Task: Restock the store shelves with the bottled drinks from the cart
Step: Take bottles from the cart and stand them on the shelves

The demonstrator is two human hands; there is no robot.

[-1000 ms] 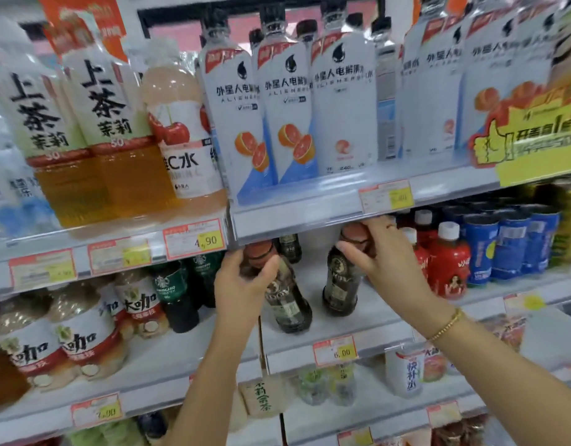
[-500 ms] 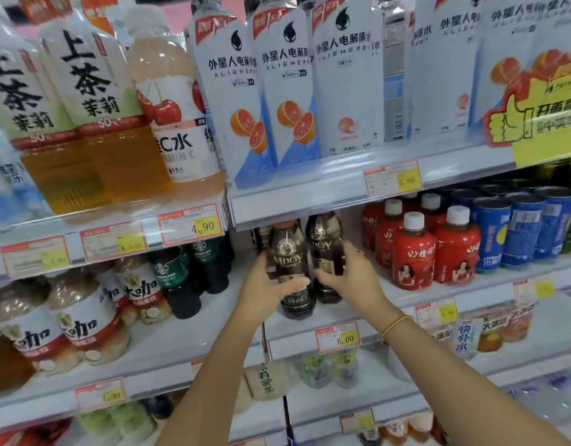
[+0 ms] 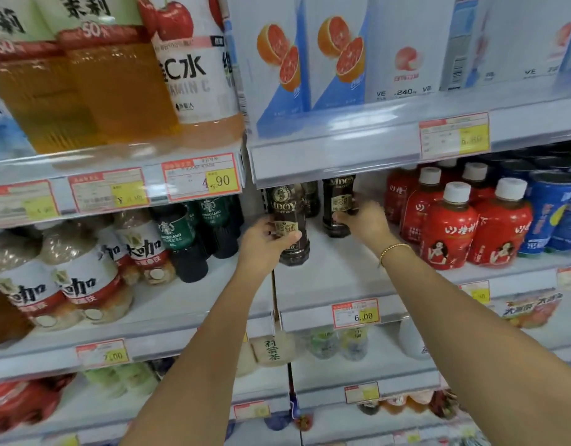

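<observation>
**Fig. Two dark brown plastic coffee bottles [image 3: 287, 204] being set on the white middle shelf [image 3: 335, 281], above the red-and-yellow price tag marked 6.00 [image 3: 355, 313].**

The left hand [image 3: 265, 243] wraps fingers and thumb round the label band of the nearer bottle [image 3: 289, 252], which stands upright above and left of the tag. The right hand [image 3: 364, 220] grips the farther bottle [image 3: 337, 194] at its lower label, above the tag and deeper in. Whether either base sits fully on the shelf cannot be told. A third dark bottle [image 3: 311, 197] stands behind, between the two. For a good placement, hold each bottle upright, slide it back to meet the row, turn the label outward, and let go only once the base lies flat. The right wrist should pass clear of the red plastic bottles with white caps [image 3: 448, 233], above and right of the tag.
</observation>
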